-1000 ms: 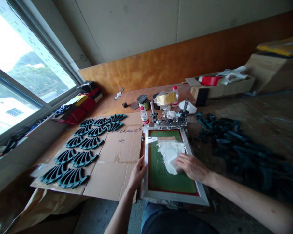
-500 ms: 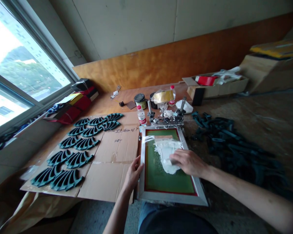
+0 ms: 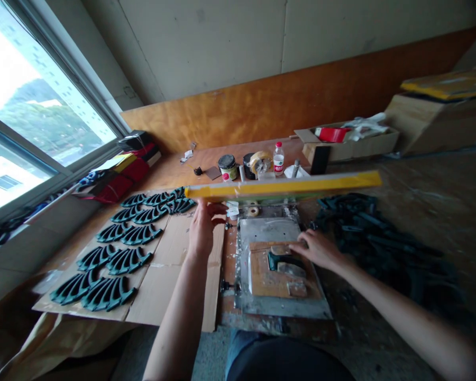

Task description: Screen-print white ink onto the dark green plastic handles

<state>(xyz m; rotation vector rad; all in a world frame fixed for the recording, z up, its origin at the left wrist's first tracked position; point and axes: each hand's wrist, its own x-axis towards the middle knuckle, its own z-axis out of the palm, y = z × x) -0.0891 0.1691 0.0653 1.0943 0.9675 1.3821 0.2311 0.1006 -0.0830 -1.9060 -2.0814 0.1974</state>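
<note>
My left hand (image 3: 201, 230) is at the left end of the raised screen printing frame (image 3: 281, 185), fingers bent around its lower edge. The frame's yellow-taped front edge faces me, tilted up above the metal base plate (image 3: 262, 230). On the plate lies a wooden jig board (image 3: 257, 283) with a dark green plastic piece (image 3: 275, 261) set in it. My right hand (image 3: 319, 247) reaches over the board's upper right side, close to the piece, fingers apart and nothing visible in them. The squeegee is hidden from sight.
Rows of dark green fan-shaped pieces (image 3: 109, 291) lie on cardboard (image 3: 162, 286) at left. A heap of dark green parts (image 3: 396, 254) lies at right. Behind the frame stand a jar (image 3: 227, 165), a tape roll (image 3: 261, 163) and a bottle (image 3: 278, 159). An open carton (image 3: 357, 145) stands farther right.
The screen frame has swung up from lying flat, uncovering the plate and jig. My left hand has moved up and away from me with it. My right hand has left the white ink.
</note>
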